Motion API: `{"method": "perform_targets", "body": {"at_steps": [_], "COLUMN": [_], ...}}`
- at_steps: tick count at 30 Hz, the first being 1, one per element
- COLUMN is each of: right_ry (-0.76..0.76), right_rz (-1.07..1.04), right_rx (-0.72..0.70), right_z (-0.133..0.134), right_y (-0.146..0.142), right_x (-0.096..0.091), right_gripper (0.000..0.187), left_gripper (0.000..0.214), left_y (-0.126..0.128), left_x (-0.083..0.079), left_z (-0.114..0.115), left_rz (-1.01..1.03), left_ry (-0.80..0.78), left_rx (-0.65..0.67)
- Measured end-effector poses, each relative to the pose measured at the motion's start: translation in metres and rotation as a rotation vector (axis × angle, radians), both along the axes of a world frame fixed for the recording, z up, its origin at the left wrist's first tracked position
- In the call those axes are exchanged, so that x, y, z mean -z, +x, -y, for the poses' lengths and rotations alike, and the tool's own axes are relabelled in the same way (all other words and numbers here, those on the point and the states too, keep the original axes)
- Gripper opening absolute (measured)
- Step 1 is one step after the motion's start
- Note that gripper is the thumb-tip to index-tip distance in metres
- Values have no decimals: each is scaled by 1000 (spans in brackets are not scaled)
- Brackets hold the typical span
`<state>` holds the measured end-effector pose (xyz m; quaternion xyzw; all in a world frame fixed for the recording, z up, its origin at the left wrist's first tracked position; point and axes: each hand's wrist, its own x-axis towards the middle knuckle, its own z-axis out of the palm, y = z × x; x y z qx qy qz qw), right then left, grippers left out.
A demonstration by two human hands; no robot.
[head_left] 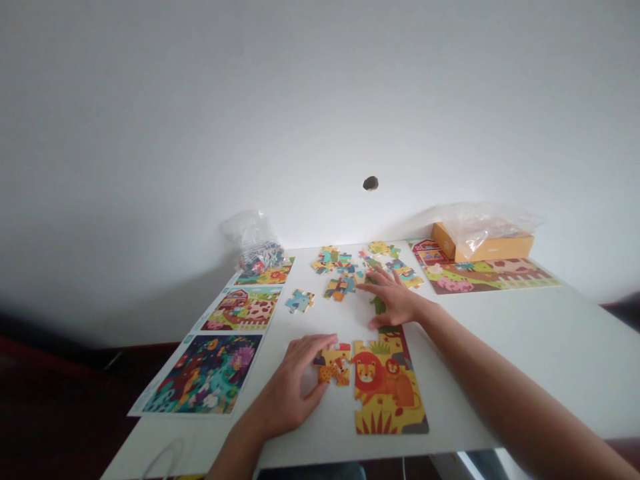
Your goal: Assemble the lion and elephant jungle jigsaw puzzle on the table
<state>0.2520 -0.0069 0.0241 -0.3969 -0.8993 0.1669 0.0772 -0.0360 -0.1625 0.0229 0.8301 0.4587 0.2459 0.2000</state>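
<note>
yellow jigsaw piece [334,367] at left fingertips [325,341]

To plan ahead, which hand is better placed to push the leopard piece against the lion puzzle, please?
Probably the left hand: it touches the leopard piece beside the lion puzzle, while the right hand rests farther off, near the loose pieces.

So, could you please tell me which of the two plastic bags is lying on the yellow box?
The far-right bag, draped over the box; the other bag, at the left, holds puzzle pieces.
</note>
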Motion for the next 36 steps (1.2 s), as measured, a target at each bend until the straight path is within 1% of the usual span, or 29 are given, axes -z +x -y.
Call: {"method": "perform_targets", "body": {"at_steps": [6, 15, 20, 23, 27, 31, 36], "right_ry": [-5, 8, 4, -2, -11, -4, 4], "right_rz": [4, -4, 4, 11, 10, 9, -3], "right_rx": [-1, -3, -1, 3, 4, 10, 19], "right_z": [0, 0, 0, -1, -1, -1, -2], "right_y": [0, 1, 1, 2, 2, 2, 4], "right_x": [0, 1, 1, 1, 1, 1, 2], "right_gripper": [103, 101, 104, 104, 104, 102, 102], "left_gripper": [67, 69, 68, 63, 50, 44, 38], "left_y": [-2, -4, -2, 0, 2, 3, 5], "left_x": [0, 2, 0, -1, -1, 0, -3], "left_z": [1, 3, 1, 0, -2, -3, -2], "left_rz": [12, 17, 25, 19, -14, -53, -78], "left_ry": [-25, -21, -15, 2, 34, 48, 67], "left_rx": [22, -2, -5, -20, -65, -76, -81]}}
